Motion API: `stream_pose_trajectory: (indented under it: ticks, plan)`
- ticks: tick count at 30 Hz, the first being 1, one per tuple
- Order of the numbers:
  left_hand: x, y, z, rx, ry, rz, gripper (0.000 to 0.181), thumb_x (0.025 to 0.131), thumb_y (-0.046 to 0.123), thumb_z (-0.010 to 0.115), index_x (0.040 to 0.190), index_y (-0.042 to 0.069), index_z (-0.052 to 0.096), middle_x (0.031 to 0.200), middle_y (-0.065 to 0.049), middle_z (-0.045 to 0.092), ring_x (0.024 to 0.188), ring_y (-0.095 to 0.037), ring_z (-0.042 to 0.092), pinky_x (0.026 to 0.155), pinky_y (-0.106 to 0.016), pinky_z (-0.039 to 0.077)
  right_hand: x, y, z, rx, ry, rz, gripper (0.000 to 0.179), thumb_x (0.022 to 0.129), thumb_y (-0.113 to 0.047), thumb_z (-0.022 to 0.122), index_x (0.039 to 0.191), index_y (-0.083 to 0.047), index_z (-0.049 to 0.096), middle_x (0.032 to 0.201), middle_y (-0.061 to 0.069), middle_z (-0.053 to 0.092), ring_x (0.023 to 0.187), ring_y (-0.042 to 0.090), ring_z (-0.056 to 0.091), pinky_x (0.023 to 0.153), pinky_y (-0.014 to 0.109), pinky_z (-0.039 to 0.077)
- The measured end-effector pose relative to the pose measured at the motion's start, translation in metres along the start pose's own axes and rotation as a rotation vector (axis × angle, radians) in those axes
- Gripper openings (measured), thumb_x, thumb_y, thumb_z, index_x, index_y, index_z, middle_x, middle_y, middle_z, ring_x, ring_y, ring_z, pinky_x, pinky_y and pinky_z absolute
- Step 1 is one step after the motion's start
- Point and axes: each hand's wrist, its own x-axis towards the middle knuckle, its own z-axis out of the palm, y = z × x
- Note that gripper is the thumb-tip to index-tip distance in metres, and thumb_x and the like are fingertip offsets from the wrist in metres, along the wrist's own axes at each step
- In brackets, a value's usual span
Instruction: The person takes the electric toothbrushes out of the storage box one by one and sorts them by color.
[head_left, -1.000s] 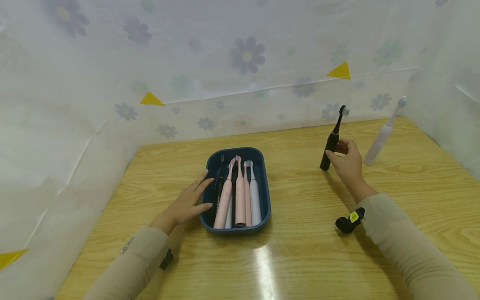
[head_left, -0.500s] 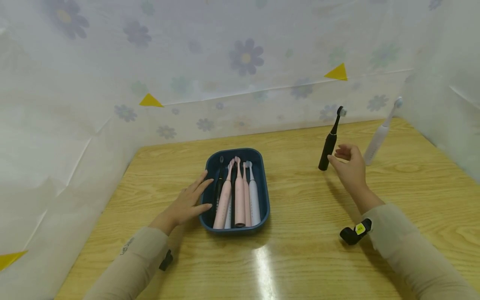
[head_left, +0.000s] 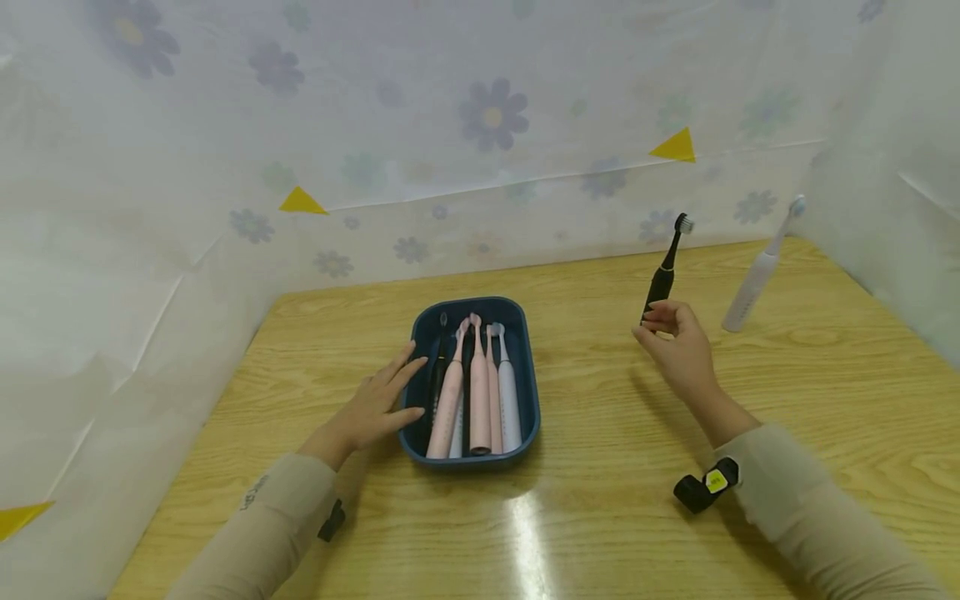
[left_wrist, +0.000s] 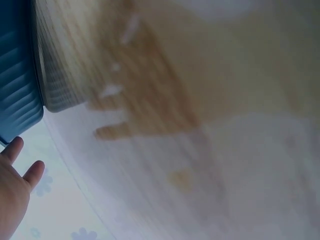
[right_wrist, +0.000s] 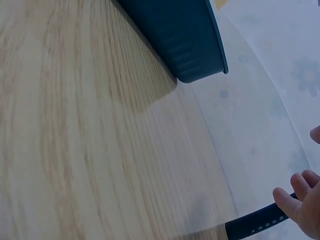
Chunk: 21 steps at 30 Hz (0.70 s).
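Observation:
Fingers spread, my left hand (head_left: 372, 408) rests at the left rim of a dark blue bin (head_left: 534, 379). Inside lie several electric toothbrushes: pink ones (head_left: 480, 392), a pale blue-white one (head_left: 510, 400) and black ones (head_left: 440, 375). A black electric toothbrush (head_left: 662, 279) stands upright on the table to the right. My right hand (head_left: 684, 358) is in front of its lower handle, thumb and fingers loosely bent with a gap between them. In the right wrist view, the fingertips (right_wrist: 286, 202) overlap the handle; whether they touch it is unclear.
A pale electric toothbrush (head_left: 750, 292) stands upright farther right. The wood-grain table (head_left: 600, 517) meets flower-printed sheeting (head_left: 420, 167) at the back and plain sheeting at both sides. Yellow triangles (head_left: 675, 146) are stuck on the sheeting.
My right hand has let go of the black toothbrush, drawn back to the right, then moved left and down in front of its lower handle. My left hand has stayed put.

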Motion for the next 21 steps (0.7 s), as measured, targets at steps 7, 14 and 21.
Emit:
stream_pose_trajectory:
  ticks: [7,14,21]
  plan:
    - [0.0,-0.001,0.0,0.058,0.025,0.022,0.066,0.084,0.036,0.051,0.139,0.014,0.02,0.144,-0.005,0.003,0.123,-0.037,0.02,0.086,-0.064,0.016,-0.007,-0.013,0.012,0.029,-0.093,-0.027,0.047,0.084,-0.023,0.055,0.118,0.003,0.038,0.111,0.017,0.046,0.096,0.018,0.045,0.079,0.025,0.036]
    - [0.0,0.0,0.0,0.072,0.024,0.023,0.066,0.085,0.037,0.05,0.138,0.013,0.02,0.144,-0.005,0.003,0.123,-0.036,0.021,0.087,-0.063,0.017,-0.012,-0.022,0.024,0.062,-0.179,-0.061,0.047,0.083,-0.024,0.057,0.118,0.002,0.039,0.112,0.017,0.046,0.098,0.023,0.046,0.072,0.018,0.04]
    - [0.0,0.0,0.0,0.067,0.016,0.013,0.066,0.085,0.037,0.05,0.139,0.014,0.02,0.144,-0.005,0.003,0.123,-0.036,0.02,0.087,-0.064,0.016,-0.014,-0.028,0.035,0.087,-0.237,-0.057,0.047,0.083,-0.024,0.058,0.118,0.001,0.04,0.111,0.017,0.047,0.098,0.023,0.047,0.069,0.02,0.042]
